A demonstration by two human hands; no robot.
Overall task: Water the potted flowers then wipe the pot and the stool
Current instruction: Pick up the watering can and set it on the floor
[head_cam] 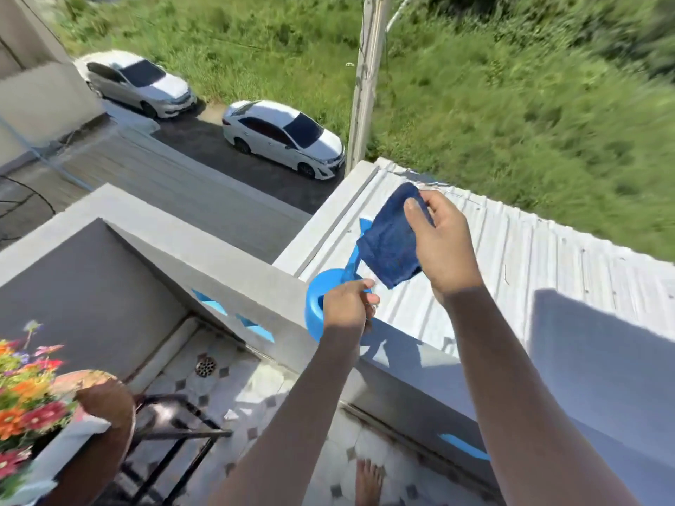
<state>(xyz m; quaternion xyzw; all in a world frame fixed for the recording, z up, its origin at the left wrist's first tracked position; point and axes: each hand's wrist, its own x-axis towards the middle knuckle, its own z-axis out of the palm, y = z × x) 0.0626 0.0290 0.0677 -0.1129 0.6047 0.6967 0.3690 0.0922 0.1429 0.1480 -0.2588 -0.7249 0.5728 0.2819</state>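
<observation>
1. Left hand [347,304] grips the blue watering can [318,304] by the ledge, probably parking it.
2. Right hand [443,242] pinches the blue cloth [389,242], ready for wiping.
3. Potted flowers [25,392] sit lower-left on the stool [171,432].

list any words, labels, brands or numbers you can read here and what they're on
None can be read.
White car, front plate: too small and blurred.
Silver car: no plate text legible.
Blue watering can, blue cloth, flower pot: no visible markings.
</observation>
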